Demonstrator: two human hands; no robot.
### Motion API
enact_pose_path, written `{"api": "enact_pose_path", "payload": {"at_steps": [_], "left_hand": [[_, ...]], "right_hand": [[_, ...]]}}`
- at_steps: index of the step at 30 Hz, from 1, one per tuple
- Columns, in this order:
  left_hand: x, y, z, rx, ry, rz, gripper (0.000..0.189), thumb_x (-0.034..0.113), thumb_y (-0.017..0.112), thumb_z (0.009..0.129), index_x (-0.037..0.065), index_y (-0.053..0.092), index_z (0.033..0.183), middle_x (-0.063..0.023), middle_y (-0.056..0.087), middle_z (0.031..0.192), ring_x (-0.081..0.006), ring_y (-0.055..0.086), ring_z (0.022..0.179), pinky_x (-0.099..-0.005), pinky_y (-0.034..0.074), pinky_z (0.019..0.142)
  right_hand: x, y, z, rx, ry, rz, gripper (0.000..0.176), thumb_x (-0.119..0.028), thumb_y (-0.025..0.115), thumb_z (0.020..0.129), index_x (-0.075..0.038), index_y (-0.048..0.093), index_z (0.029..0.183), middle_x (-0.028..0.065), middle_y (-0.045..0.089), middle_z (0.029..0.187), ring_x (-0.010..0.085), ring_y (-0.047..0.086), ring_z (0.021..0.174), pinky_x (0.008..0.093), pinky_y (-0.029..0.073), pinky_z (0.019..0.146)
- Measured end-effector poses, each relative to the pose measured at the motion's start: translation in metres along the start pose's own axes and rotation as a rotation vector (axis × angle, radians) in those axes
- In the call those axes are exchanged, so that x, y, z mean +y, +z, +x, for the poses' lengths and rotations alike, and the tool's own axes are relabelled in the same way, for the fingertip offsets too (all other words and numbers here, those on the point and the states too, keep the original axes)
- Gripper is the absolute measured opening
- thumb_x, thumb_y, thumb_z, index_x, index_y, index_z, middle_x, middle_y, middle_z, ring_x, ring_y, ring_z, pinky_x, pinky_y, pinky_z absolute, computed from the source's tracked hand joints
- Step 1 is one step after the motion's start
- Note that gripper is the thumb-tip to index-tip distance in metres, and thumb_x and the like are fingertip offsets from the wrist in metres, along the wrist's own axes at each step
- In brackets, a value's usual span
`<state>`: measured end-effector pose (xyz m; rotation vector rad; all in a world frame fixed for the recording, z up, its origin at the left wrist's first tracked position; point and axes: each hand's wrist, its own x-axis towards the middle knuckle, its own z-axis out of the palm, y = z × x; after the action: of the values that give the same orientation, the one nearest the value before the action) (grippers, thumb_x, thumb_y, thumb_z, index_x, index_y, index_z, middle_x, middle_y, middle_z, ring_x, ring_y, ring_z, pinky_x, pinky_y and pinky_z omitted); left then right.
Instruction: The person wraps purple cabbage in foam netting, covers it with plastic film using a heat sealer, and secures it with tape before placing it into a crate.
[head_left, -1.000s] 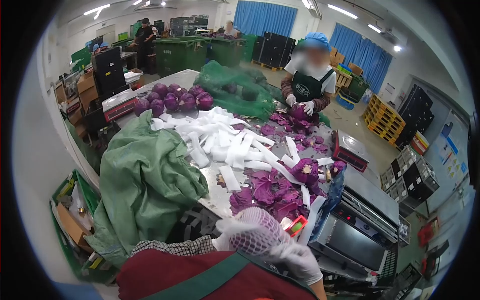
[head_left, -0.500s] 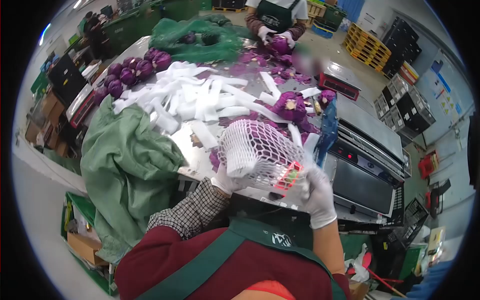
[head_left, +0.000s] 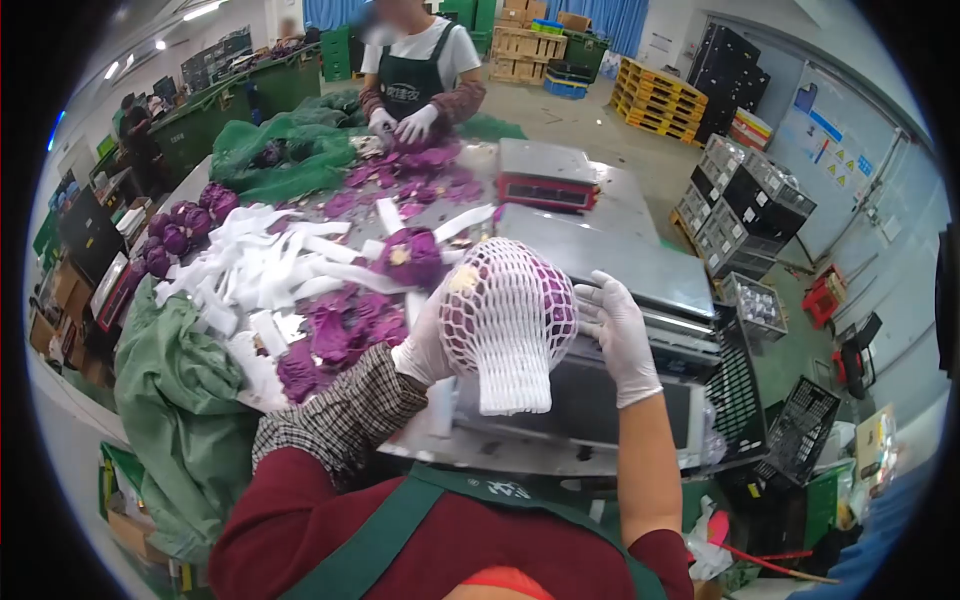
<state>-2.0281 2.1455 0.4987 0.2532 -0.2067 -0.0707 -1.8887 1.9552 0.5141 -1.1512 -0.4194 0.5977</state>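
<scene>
A purple cabbage [head_left: 510, 310] in a white foam net is held up in front of me, the loose end of the net hanging down toward me. My left hand [head_left: 426, 345], in a white glove, grips its left side. At its right side is my right hand [head_left: 617, 335], also gloved, with fingers spread. Behind my left hand another purple cabbage [head_left: 410, 256] lies on the metal table [head_left: 350, 235]. White foam nets [head_left: 260, 262] are heaped to the left, beside torn purple leaves [head_left: 345, 325].
Scales [head_left: 545, 175] and a wrapping machine [head_left: 600, 255] stand at the right. Green cloth [head_left: 175, 400] hangs over the left edge. Across the table a co-worker [head_left: 415, 85] handles a cabbage near green netting [head_left: 270, 155]. Whole cabbages [head_left: 180, 228] lie far left.
My view has turned to the right. The netted cabbage is now upright with the net's end toward me, and my right hand's fingers have spread beside it.
</scene>
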Motion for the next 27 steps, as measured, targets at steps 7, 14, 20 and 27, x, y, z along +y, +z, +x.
{"api": "enact_pose_path", "payload": {"at_steps": [7, 14, 20, 27], "left_hand": [[-0.021, 0.009, 0.152, 0.352, -0.094, 0.567, 0.051, 0.046, 0.034, 0.094, 0.007, 0.047, 0.124, -0.0088, 0.058, 0.115, -0.0192, 0.058, 0.101, -0.035, 0.049, 0.087], [-0.007, -0.058, 0.259, 0.494, -0.096, 0.921, 0.057, 0.053, 0.044, 0.088, 0.005, 0.053, 0.118, -0.0081, 0.06, 0.11, -0.0165, 0.059, 0.097, -0.0311, 0.05, 0.082], [0.029, -0.092, 0.284, 0.54, -0.207, 1.741, 0.063, 0.055, 0.045, 0.087, -0.002, 0.059, 0.109, -0.0173, 0.062, 0.103, -0.0215, 0.061, 0.087, -0.0325, 0.05, 0.072], [0.03, -0.074, 0.261, 0.391, 0.149, 1.655, 0.052, 0.032, 0.055, 0.089, -0.003, 0.042, 0.127, -0.0142, 0.051, 0.122, -0.0184, 0.046, 0.114, -0.03, 0.035, 0.098]], "right_hand": [[-0.056, -0.081, 0.093, -0.348, 0.406, 0.335, 0.058, -0.05, 0.047, 0.087, -0.003, 0.05, 0.12, 0.016, 0.057, 0.114, 0.0293, 0.056, 0.102, 0.0422, 0.043, 0.093], [-0.044, -0.154, 0.182, -0.338, 0.314, 0.168, 0.047, -0.042, 0.046, 0.09, -0.003, 0.054, 0.116, 0.0104, 0.06, 0.11, 0.0227, 0.058, 0.098, 0.0359, 0.044, 0.091], [-0.052, -0.175, 0.206, -0.378, 0.338, -0.453, 0.051, -0.038, 0.041, 0.093, 0.0, 0.043, 0.128, 0.0094, 0.053, 0.12, 0.0167, 0.052, 0.108, 0.0303, 0.038, 0.096], [-0.041, -0.195, 0.204, -0.361, 0.254, -0.481, 0.051, -0.041, 0.042, 0.093, -0.001, 0.046, 0.124, 0.0077, 0.055, 0.115, 0.015, 0.051, 0.104, 0.0288, 0.038, 0.094]]}}
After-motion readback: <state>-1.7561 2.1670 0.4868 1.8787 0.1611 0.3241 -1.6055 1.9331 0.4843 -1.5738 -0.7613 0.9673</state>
